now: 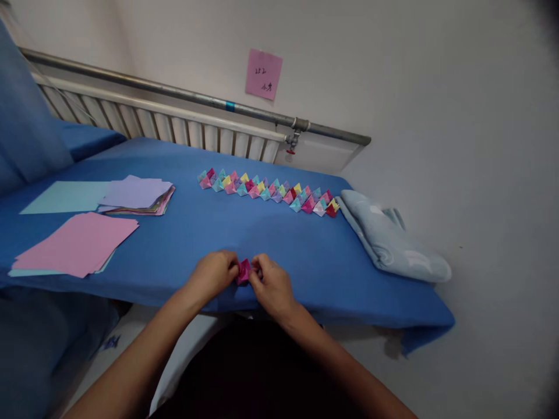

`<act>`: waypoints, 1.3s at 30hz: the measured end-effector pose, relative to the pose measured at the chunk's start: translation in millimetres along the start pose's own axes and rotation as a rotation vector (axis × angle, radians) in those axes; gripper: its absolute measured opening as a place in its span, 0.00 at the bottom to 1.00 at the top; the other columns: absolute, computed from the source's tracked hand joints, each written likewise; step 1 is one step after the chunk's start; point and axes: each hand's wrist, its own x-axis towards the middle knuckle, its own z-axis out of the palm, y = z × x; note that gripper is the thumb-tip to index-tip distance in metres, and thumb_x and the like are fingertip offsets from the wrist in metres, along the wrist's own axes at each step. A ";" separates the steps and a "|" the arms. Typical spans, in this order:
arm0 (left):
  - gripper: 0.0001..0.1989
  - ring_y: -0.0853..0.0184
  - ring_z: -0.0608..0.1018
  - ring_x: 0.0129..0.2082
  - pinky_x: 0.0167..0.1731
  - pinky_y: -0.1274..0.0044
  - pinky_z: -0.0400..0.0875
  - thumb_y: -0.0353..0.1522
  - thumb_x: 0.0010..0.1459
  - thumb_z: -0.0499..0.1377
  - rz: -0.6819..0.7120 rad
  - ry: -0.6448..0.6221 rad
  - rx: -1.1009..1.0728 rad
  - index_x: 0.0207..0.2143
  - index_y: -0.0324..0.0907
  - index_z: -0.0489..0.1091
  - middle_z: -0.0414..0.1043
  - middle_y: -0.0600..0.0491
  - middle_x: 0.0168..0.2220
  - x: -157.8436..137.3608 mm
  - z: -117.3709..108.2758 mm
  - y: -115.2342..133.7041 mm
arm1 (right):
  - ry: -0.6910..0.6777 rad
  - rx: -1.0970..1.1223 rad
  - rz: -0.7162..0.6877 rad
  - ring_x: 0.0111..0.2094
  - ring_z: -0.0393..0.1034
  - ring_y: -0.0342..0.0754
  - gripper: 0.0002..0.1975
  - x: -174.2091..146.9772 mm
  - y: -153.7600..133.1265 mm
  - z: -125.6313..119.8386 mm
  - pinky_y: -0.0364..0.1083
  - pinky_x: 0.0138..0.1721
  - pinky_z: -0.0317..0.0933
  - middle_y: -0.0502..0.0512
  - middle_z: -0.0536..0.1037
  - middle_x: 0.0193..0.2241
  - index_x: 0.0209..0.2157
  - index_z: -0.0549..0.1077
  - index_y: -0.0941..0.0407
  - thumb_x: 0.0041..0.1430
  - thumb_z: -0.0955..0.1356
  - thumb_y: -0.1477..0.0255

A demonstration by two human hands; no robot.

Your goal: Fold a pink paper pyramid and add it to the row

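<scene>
The blue-covered worktop (183,244) carries a folded cloth (388,238) at right, paper stacks (76,241) at left, and a row of folded pieces (268,191) at the rear. At the near edge, the left hand (212,273) and right hand (271,286) are both closed, pinching a magenta piece (243,272) between them.

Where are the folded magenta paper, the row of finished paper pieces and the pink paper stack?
folded magenta paper (243,271), head view, on its middle between the hands
row of finished paper pieces (267,190), head view, near the row's middle
pink paper stack (78,241), head view, on the top sheet
</scene>
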 end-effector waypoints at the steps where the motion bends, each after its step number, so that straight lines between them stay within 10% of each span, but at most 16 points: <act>1: 0.11 0.64 0.76 0.36 0.35 0.76 0.64 0.31 0.56 0.51 -0.022 0.018 0.005 0.33 0.43 0.74 0.77 0.51 0.35 -0.5 1.3 1.2 | 0.012 -0.006 0.008 0.29 0.67 0.44 0.05 -0.3 0.6 0.5 0.42 0.31 0.56 0.50 0.74 0.28 0.36 0.69 0.55 0.57 0.63 0.75; 39: 0.11 0.64 0.76 0.37 0.34 0.76 0.65 0.31 0.59 0.51 -0.006 0.100 0.102 0.36 0.42 0.73 0.75 0.49 0.38 8.1 15.1 7.5 | -0.073 -0.175 -0.211 0.38 0.66 0.48 0.13 -5.2 8.8 -1.5 0.46 0.42 0.61 0.57 0.73 0.36 0.43 0.75 0.56 0.60 0.63 0.79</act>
